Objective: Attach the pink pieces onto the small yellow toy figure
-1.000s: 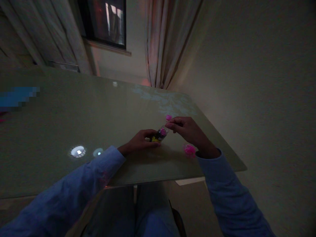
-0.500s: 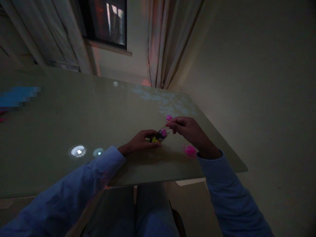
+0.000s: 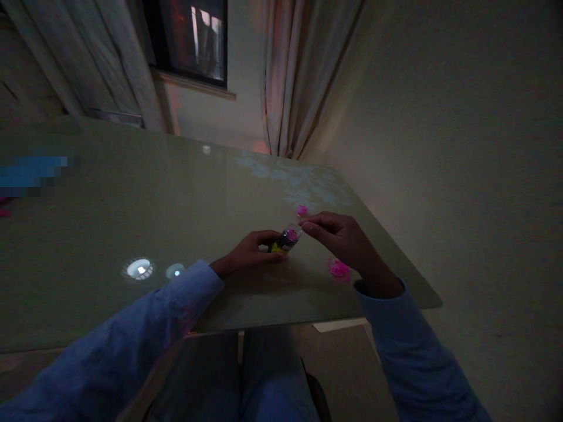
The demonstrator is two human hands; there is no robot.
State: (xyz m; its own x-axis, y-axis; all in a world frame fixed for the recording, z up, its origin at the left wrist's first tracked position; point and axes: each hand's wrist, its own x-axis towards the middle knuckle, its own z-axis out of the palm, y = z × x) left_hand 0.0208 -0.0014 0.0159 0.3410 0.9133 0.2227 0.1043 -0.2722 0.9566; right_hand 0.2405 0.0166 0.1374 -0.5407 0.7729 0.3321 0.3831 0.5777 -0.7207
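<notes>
At a dim glass table, the left hand grips a small clear bottle, tilted just above the tabletop. The right hand pinches something tiny at its mouth, apparently filling it; steadiness comes next. Inside show pink and yellow bits. Pink pieces lie beside the right wrist.

**Dim room, glare on the glass**

Light is low and grainy throughout. Left of the fingers, two bright lamp reflections glare on the glass table. Edges bend and darken; a pixelated patch sits far left.
</notes>
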